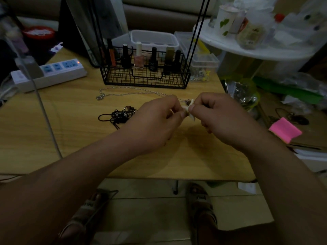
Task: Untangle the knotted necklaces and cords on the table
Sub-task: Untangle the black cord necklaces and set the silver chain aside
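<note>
The left hand [155, 121] and right hand [221, 117], fingers curled, both pinch a pale pendant [189, 110] just above the tabletop [70, 135]. From the pendant a chain [127, 93] runs left along the tabletop in front of the basket [145, 76]. Tangled black cords [118, 116] lie just left of the left hand.

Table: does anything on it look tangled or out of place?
Yes. The black cord lies in a knotted clump beside the left hand. The silver chain, bunched at its left end, trails toward the pendant that it and the right hand pinch.
</note>
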`<state>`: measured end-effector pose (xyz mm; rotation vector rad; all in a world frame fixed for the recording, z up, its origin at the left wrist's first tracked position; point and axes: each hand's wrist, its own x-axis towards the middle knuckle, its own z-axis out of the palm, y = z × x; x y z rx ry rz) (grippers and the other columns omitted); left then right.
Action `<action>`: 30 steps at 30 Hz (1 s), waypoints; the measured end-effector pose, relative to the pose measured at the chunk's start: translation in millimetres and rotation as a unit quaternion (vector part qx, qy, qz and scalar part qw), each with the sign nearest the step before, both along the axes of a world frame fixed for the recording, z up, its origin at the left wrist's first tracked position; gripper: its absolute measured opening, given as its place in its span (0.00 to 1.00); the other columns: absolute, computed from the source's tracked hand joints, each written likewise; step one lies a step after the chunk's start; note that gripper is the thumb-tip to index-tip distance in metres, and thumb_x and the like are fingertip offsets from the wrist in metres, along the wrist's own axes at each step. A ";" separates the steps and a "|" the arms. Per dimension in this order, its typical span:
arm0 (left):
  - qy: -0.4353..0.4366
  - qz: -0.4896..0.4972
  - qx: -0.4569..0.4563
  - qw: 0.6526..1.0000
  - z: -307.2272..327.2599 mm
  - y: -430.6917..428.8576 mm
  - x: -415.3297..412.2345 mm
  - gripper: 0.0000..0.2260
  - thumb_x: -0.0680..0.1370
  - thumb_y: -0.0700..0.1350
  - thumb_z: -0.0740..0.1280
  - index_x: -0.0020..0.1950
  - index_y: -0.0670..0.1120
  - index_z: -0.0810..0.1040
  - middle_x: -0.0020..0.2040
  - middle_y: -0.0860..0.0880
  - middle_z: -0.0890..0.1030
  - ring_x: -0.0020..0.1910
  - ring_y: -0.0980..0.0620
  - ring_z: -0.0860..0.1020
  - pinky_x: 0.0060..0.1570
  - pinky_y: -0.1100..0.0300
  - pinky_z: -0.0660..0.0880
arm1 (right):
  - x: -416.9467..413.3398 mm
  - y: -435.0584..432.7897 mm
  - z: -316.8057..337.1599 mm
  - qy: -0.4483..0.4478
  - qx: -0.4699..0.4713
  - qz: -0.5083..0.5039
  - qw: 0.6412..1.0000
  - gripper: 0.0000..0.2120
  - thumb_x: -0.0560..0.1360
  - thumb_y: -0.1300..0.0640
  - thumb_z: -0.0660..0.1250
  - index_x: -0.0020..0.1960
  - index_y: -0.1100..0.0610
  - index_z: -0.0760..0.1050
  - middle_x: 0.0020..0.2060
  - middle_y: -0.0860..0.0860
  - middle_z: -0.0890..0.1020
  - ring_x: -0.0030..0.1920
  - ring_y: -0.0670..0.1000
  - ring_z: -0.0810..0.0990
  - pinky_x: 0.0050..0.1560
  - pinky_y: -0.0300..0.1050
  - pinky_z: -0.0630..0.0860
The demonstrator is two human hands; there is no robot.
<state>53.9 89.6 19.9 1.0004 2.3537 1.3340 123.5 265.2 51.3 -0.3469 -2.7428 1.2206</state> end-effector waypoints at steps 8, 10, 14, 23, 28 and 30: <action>-0.192 0.133 0.119 0.965 7.5 -2.9 -9.9 0.10 0.85 0.46 0.62 0.50 0.46 0.81 0.41 0.49 0.85 0.34 0.51 0.77 0.30 0.57 0.69 | 4.3 8.3 7.2 0.011 -0.116 -0.062 0.991 0.11 0.81 0.56 0.62 0.44 0.58 0.78 0.38 0.49 0.82 0.40 0.49 0.80 0.41 0.47 0.77; -0.214 0.149 0.137 0.956 9.4 -3.9 -11.7 0.09 0.84 0.44 0.61 0.50 0.44 0.79 0.42 0.50 0.85 0.35 0.51 0.77 0.29 0.60 0.69 | 3.3 10.6 11.1 0.047 -0.254 -0.093 0.962 0.12 0.82 0.58 0.58 0.46 0.59 0.77 0.42 0.50 0.86 0.46 0.50 0.84 0.44 0.47 0.78; -0.218 0.150 0.095 0.960 9.3 -3.6 -7.3 0.09 0.85 0.46 0.61 0.51 0.44 0.79 0.42 0.49 0.84 0.35 0.53 0.79 0.33 0.57 0.75 | 4.0 9.5 21.6 0.114 -0.482 -0.104 0.863 0.16 0.84 0.55 0.52 0.44 0.59 0.75 0.43 0.57 0.87 0.48 0.56 0.87 0.47 0.47 0.80; -0.097 -0.018 0.061 0.993 2.3 1.0 6.4 0.16 0.81 0.45 0.68 0.69 0.51 0.74 0.62 0.56 0.82 0.63 0.60 0.79 0.62 0.58 0.76 | 2.3 -2.5 23.9 0.085 -0.500 -0.036 0.861 0.13 0.84 0.55 0.54 0.49 0.59 0.74 0.41 0.59 0.86 0.42 0.55 0.86 0.40 0.44 0.83; -0.263 -0.086 0.100 0.956 8.6 1.0 0.7 0.10 0.83 0.37 0.63 0.63 0.41 0.79 0.49 0.42 0.87 0.51 0.42 0.86 0.58 0.51 0.82 | -3.2 2.2 20.7 0.093 -0.513 -0.104 0.847 0.13 0.84 0.55 0.56 0.48 0.59 0.74 0.42 0.58 0.86 0.43 0.54 0.87 0.40 0.44 0.83; -0.344 -0.101 0.115 0.927 11.0 -3.2 -4.5 0.13 0.81 0.39 0.62 0.63 0.39 0.80 0.50 0.38 0.85 0.50 0.39 0.84 0.59 0.47 0.80 | -4.3 9.1 18.8 0.111 -0.531 -0.149 0.827 0.12 0.84 0.55 0.56 0.48 0.59 0.74 0.43 0.58 0.87 0.44 0.54 0.88 0.40 0.44 0.83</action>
